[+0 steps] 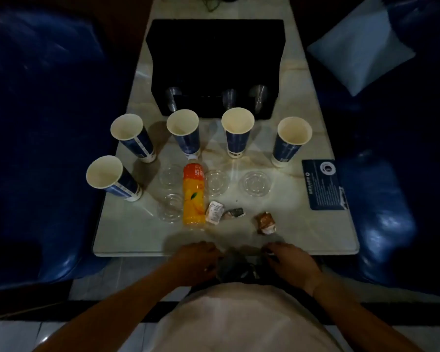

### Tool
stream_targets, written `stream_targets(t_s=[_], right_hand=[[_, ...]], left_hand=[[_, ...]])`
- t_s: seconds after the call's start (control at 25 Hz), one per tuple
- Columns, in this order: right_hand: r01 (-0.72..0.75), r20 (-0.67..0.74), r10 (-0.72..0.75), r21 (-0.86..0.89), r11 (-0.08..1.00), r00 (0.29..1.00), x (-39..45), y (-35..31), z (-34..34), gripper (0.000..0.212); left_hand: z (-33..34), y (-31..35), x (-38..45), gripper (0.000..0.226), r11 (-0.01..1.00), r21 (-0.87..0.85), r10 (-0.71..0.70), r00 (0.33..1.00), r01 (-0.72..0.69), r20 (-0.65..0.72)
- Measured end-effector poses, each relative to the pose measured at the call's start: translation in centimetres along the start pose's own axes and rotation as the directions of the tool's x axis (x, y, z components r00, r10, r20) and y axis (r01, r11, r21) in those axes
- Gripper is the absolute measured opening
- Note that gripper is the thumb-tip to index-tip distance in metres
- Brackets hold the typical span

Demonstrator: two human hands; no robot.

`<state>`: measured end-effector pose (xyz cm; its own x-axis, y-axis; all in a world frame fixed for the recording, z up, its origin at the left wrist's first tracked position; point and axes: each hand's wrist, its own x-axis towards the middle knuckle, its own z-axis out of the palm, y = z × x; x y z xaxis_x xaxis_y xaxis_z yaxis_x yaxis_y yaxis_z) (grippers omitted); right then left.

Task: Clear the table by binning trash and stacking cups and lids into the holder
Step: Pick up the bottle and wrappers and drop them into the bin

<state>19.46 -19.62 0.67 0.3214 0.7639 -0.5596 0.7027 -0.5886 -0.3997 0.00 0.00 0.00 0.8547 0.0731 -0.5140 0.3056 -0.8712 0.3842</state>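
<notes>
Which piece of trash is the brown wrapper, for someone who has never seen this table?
Start at the orange juice bottle lying on the marble table. Right of its base lie three crumpled scraps in a row. The brown wrapper is the rightmost, nearest the right hand, and the only brown-orange one.

Dim light. Five cups (184,130) upright on counter (127,232): four in row before black holder (215,67), fifth nearer, at left. Orange bottle (194,196) lying, cap pointing away. Four clear lids (256,184) flat around bottle. Three crumpled wrappers (265,223) near front edge. Blue card (324,184) at right. Left hand (196,261) and right hand (290,262) at near edge, touching dark object (230,266); grip unclear.
</notes>
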Motion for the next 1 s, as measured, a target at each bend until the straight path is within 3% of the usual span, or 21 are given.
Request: stream_targets(t_s=[0.08,0.2,0.36,0.48,0.68,0.84,0.92,1.0], right_hand=[[0.007,-0.141,-0.006,0.001,1.000,0.990,1.0,0.3,-0.8,0.036],[0.011,-0.242,-0.025,-0.059,0.998,0.970,3.3,0.5,-1.7,0.049],[-0.055,-0.199,0.033,-0.105,0.993,0.979,5.6,1.4,-2.0,0.057],[-0.063,-0.149,0.042,-0.140,0.988,0.988,6.4,2.1,-1.6,0.058],[-0.057,-0.215,0.002,-0.252,0.966,0.977,7.4,2.4,-1.2,0.043],[-0.046,-0.226,0.009,-0.158,0.986,0.974,8.0,2.1,-1.3,0.035],[-0.045,-0.233,0.035,-0.036,0.998,0.972,8.2,1.9,-1.3,0.031],[-0.048,-0.230,0.060,0.060,0.997,0.971,8.2,1.7,-1.4,0.026]], left_hand=[[-1.0,1.0,1.9,0.038,0.989,0.110,0.114,0.988,-0.102,-0.107],[-2.2,1.7,5.6,0.038,0.919,0.358,0.294,0.895,-0.168,-0.335],[-3.2,1.8,9.3,0.059,0.953,0.296,0.028,0.960,0.058,-0.280],[-3.4,2.0,10.7,0.058,0.933,0.316,-0.080,0.954,0.174,-0.290],[-3.1,2.3,11.5,0.033,0.906,0.353,-0.115,0.940,0.232,-0.322],[-3.7,2.7,11.0,0.026,0.891,0.405,-0.037,0.922,0.205,-0.384],[-3.8,2.6,10.9,0.031,0.963,0.217,-0.065,0.917,0.162,-0.394],[-4.5,2.4,10.4,0.030,0.974,-0.205,-0.177,0.889,0.097,-0.422]])
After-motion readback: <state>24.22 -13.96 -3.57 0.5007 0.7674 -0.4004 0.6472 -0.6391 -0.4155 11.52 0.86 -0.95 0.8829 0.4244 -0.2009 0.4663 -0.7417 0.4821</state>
